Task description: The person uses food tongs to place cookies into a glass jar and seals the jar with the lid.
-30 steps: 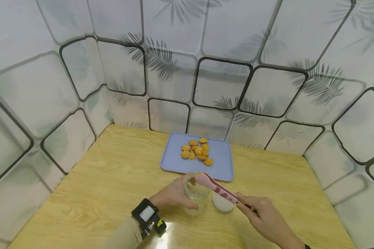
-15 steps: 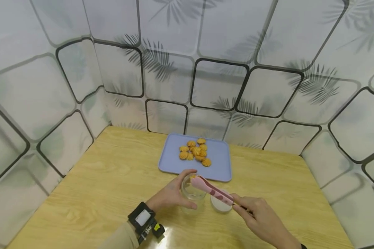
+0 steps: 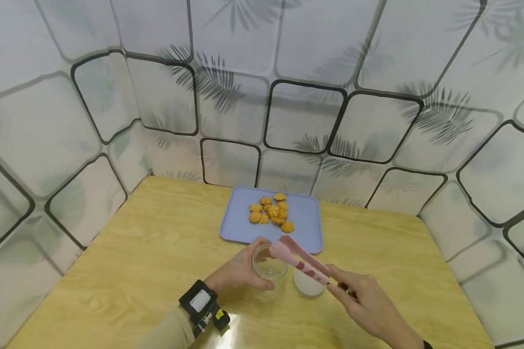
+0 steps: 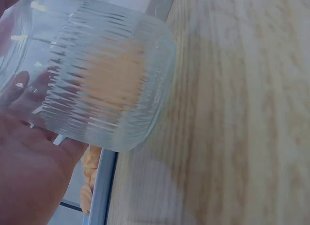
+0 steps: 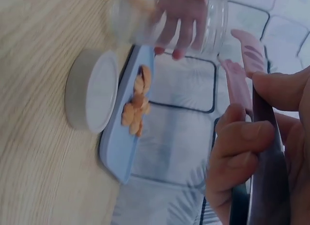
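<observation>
Gripping a clear, ribbed glass jar (image 3: 270, 271) near the pale-blue rectangular tray (image 3: 305, 218), the left hand (image 3: 242, 272) curls round it; the right hand (image 3: 368, 300) pinches pink, metal-handled tongs (image 3: 304, 268), tips apart by the jar's mouth; a blurred orange-brown piece (image 4: 116, 74) shows inside.

A pale backdrop (image 3: 262, 111) with grey leaves (image 3: 218, 82) and rounded squares (image 3: 304, 116) stands behind the wooden table (image 3: 157, 228) and along its sides.
</observation>
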